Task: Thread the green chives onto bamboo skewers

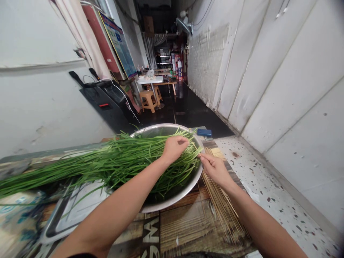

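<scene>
A big bunch of long green chives [107,165] lies across a wide metal basin [185,190], its stalks trailing off to the left. My left hand [174,147] rests on top of the chive tips inside the basin, fingers curled around a few blades. My right hand [213,168] is at the basin's right rim, pinching the ends of some chive blades between thumb and fingers. A heap of thin bamboo skewers [223,204] lies on the table just beneath my right wrist.
A metal tray [77,211] sits left of the basin on the wood-patterned tabletop [177,229]. A blue object [204,132] lies behind the basin. A tiled wall runs along the right. Orange stools [149,100] and a table stand down the dark corridor.
</scene>
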Motion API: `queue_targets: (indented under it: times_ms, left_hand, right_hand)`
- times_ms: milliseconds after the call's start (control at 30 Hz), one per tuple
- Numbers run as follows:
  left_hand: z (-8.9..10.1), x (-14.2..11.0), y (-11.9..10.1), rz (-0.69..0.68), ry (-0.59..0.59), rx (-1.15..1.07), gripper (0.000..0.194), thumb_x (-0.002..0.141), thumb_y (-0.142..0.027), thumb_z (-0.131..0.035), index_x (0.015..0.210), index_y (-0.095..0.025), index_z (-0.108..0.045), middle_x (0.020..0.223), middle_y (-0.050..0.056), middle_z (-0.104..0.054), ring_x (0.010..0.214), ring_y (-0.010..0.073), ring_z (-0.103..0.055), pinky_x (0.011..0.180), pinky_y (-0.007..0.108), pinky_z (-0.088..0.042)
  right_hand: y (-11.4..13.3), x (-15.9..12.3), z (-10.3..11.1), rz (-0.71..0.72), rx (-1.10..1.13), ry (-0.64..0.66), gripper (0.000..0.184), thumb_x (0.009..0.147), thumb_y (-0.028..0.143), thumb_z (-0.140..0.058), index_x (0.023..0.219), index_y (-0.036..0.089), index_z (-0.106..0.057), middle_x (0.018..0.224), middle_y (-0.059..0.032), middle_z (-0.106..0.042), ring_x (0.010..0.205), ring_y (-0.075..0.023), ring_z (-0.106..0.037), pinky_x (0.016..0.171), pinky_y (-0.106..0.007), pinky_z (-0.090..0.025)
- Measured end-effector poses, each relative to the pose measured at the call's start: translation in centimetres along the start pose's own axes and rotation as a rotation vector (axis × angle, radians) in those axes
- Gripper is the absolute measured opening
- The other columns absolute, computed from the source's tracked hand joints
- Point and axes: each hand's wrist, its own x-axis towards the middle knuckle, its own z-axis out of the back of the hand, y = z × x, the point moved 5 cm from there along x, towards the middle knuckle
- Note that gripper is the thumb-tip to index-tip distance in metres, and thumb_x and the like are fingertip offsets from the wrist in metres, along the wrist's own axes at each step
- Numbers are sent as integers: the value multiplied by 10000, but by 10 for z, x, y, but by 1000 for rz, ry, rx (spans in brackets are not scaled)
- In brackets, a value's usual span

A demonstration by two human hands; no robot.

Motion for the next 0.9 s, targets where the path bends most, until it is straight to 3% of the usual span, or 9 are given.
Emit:
queue_targets:
  times_ms: [267,467,900]
  left_hand:
    - [1,0,-2,-32,-3,-5,154,699,-238,-616,758,-130,-708,768,52,-713,709,160,-637,715,276,-488]
    - [1,-1,-4,-24,-9,-18,148,695,-220,-620,756,-126,-716,778,57,-719,710,161,-640,712,271,-485]
    - [0,-1,-1,25,-15,-37,152,687,-221,-633,759,-117,-716,792,73,-721,724,171,-650,717,273,-484]
  right_hand:
    - [2,0,1,11,-23,-1,377,854,373,-438,1015,144,-691,424,36,-423,497,-149,-476,491,-238,-376]
    - [3,0,1,26,-64,-6,394,857,377,-438,1023,127,-693,544,-3,-557,578,-156,-528,554,-250,-414]
    - [2,0,0,24,-33,8,396,869,363,-435,1052,108,-676,443,27,-442,564,-156,-511,542,-245,-399]
